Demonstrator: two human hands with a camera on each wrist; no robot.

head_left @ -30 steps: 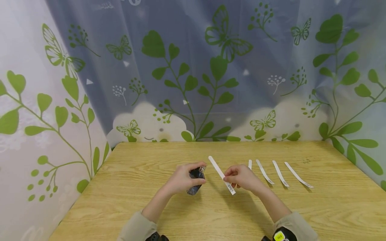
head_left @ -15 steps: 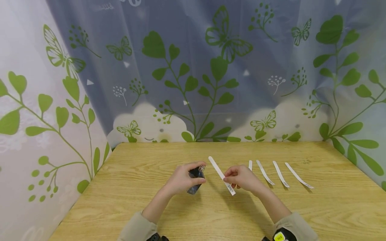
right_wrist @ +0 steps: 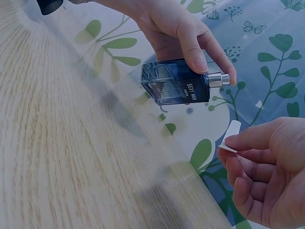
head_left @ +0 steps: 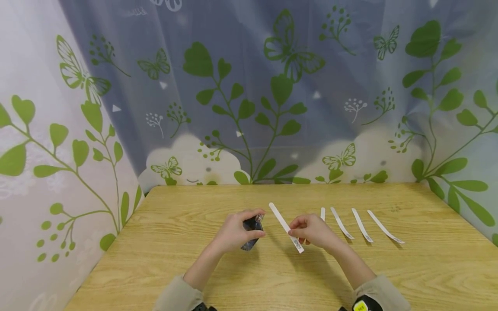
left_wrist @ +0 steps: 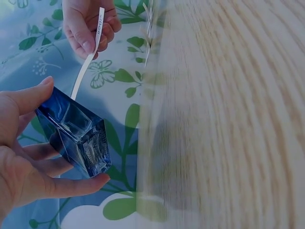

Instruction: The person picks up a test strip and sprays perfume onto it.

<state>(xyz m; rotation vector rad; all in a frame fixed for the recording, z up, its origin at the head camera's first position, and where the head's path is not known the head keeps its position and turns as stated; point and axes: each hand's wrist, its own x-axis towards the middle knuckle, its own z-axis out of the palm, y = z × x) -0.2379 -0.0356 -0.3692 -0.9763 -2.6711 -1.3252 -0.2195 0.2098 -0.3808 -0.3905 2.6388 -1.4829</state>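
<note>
My left hand (head_left: 235,232) grips a dark blue glass perfume bottle (right_wrist: 174,86), clear of the table. The thumb lies along its front, and the index finger rests on the silver spray pump (right_wrist: 219,79) at its top. "SEXY MAN" is printed on the front, which faces right. Between thumb and fingers of my right hand (head_left: 313,232) is a narrow white paper test strip (head_left: 279,217), pinched near its printed lower end. Its bare rounded end points up and left, a short gap from the pump. In the left wrist view the strip (left_wrist: 85,74) curves, partly behind the bottle.
Several more white paper strips lie in a row on the table right of my right hand, such as one strip (head_left: 362,224) with a printed end. The wood-grain table (head_left: 175,203) ends at a curtain (head_left: 249,108) printed with leaves and butterflies.
Both hands, the bottle and the strip hold almost the same place; the bottle's top has shifted very slightly left. The strips on the table have not moved.
</note>
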